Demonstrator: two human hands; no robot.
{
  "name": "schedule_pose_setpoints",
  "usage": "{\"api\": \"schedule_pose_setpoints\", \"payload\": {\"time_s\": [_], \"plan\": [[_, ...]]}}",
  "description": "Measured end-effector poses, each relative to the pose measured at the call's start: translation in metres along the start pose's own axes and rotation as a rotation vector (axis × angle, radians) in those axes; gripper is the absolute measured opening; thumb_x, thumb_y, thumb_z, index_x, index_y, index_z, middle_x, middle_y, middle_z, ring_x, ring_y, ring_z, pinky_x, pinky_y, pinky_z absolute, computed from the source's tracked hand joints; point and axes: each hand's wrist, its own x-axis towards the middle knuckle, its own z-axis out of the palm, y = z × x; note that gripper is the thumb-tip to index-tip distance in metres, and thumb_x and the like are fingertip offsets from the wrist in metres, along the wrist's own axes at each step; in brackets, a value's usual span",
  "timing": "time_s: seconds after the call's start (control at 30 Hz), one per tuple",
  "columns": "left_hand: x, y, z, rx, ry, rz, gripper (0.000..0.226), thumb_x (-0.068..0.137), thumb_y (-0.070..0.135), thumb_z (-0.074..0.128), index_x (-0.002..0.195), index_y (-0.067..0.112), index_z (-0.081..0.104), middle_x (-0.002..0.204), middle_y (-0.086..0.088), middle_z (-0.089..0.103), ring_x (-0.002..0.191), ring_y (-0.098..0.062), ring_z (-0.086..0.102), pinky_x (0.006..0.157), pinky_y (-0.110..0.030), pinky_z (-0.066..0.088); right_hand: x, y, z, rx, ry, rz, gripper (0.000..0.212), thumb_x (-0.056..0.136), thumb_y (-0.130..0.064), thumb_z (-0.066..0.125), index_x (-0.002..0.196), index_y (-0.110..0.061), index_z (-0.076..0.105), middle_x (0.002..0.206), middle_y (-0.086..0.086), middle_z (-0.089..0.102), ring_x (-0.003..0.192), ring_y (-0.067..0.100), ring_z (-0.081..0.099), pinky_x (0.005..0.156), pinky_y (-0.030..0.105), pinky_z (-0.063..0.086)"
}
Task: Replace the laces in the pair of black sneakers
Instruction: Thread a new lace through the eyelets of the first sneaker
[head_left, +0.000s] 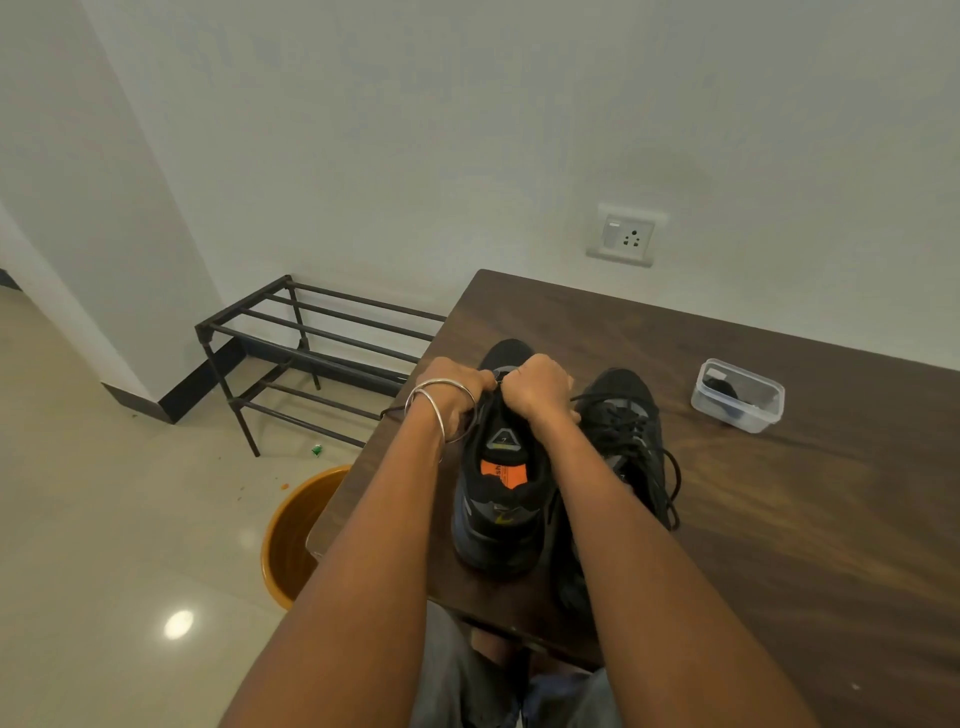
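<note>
Black sneaker (498, 499) stands on the tabletop (779, 519); above its tongue, left hand (452, 395) and right hand (537, 387) pinch its lace, likely threading eyelets; second sneaker (623, 415) just beside.

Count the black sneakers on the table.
2. One black sneaker under both hands at the dark wooden table edge; the other black sneaker beside it, right, partly behind the right forearm.

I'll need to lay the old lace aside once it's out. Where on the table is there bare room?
Bare wood lies between the right sneaker and the plastic container, across the table right of that sneaker, and behind both shoes toward the wall. It is crowded near the left edge, where both hands work on the left sneaker.
</note>
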Motion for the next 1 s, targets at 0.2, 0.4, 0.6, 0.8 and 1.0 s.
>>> {"api": "schedule_pose_setpoints", "payload": {"time_s": [0.2,0.4,0.6,0.8,1.0], "plan": [[0.004,-0.002,0.003,0.034,0.026,0.006,0.016,0.069,0.011,0.073,0.081,-0.001,0.07,0.083,-0.02,0.07,0.081,-0.034,0.07,0.078,-0.05,0.058,0.007,0.004,0.007,-0.029,0.015,-0.008,0.012,0.095,-0.02,0.053,0.088,-0.012,0.057,0.129,0.01,0.053,0.128,0.034,0.039,0.105,0.06,0.032],[0.002,0.001,0.006,0.192,0.086,0.077,0.023,0.079,0.022,0.073,0.089,0.002,0.07,0.09,-0.015,0.07,0.085,-0.029,0.067,0.079,-0.038,0.057,0.021,0.005,0.008,0.024,-0.006,0.063,0.019,0.09,-0.017,0.057,0.106,-0.009,0.063,0.126,0.013,0.058,0.124,0.035,0.045,0.105,0.053,0.038],[0.006,-0.007,0.002,0.357,0.116,0.206,0.019,0.092,0.026,0.063,0.101,0.014,0.075,0.097,-0.009,0.071,0.083,-0.021,0.063,0.075,-0.03,0.053,0.028,0.009,0.013,0.084,0.002,0.114,0.021,0.093,-0.028,0.063,0.107,-0.011,0.064,0.128,0.012,0.058,0.127,0.035,0.043,0.108,0.056,0.031],[0.004,-0.011,0.001,0.427,0.179,0.289,0.013,0.088,0.029,0.069,0.095,0.022,0.077,0.093,0.0,0.072,0.087,-0.017,0.065,0.076,-0.027,0.052,0.044,0.021,0.025,0.239,-0.021,0.15,0.021,0.078,-0.034,0.075,0.087,-0.017,0.068,0.102,0.008,0.068,0.108,0.035,0.06,0.093,0.057,0.047],[0.008,-0.015,0.005,0.315,0.167,0.278,0.018,0.089,0.026,0.066,0.072,0.022,0.066,0.082,-0.001,0.067,0.07,-0.012,0.058,0.066,-0.025,0.048,0.032,0.012,-0.009,0.222,-0.186,0.064,0.015,0.072,-0.013,0.08,0.084,-0.01,0.073,0.094,0.013,0.072,0.1,0.032,0.066,0.091,0.052,0.054]]}}
